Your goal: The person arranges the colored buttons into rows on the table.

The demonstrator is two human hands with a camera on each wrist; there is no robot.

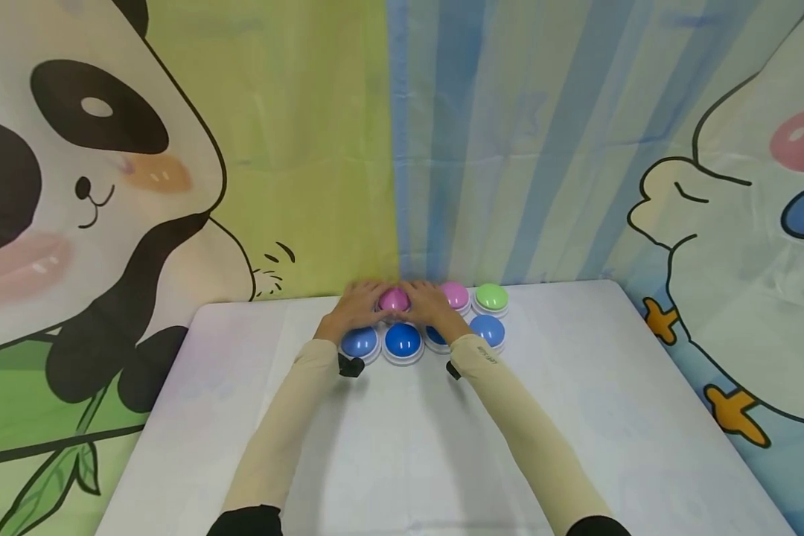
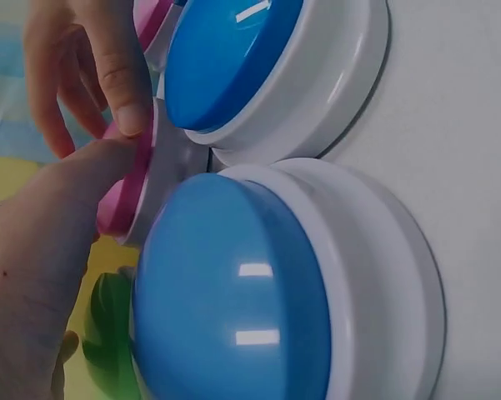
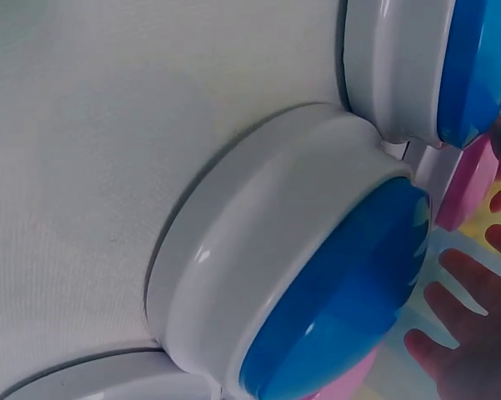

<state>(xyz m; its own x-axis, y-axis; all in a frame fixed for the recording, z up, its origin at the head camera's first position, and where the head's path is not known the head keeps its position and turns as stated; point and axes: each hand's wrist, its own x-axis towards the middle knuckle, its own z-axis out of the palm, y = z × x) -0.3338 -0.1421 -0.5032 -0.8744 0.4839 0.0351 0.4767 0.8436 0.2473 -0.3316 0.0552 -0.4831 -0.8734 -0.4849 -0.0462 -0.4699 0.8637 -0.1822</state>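
Note:
A magenta dome push button (image 1: 394, 300) sits in the back row of the cluster, between my two hands. My left hand (image 1: 358, 305) holds it from the left, its thumb (image 2: 108, 162) along the button's near rim. From the right, my right hand (image 1: 432, 305) curves around the same button, and its thumb (image 2: 129, 117) meets the left thumb. The right fingers (image 3: 463, 312) are spread and bent behind it. Directly in front of both hands stand blue push buttons (image 1: 402, 340) on white round bases. The button's far side is hidden by fingers.
Beside the right hand are a pink button (image 1: 454, 295), a green button (image 1: 491, 298) and another blue button (image 1: 487, 329). A green dome (image 2: 108, 333) shows beneath the left wrist. The white table (image 1: 402, 447) ends at a printed cloth backdrop (image 1: 308, 186).

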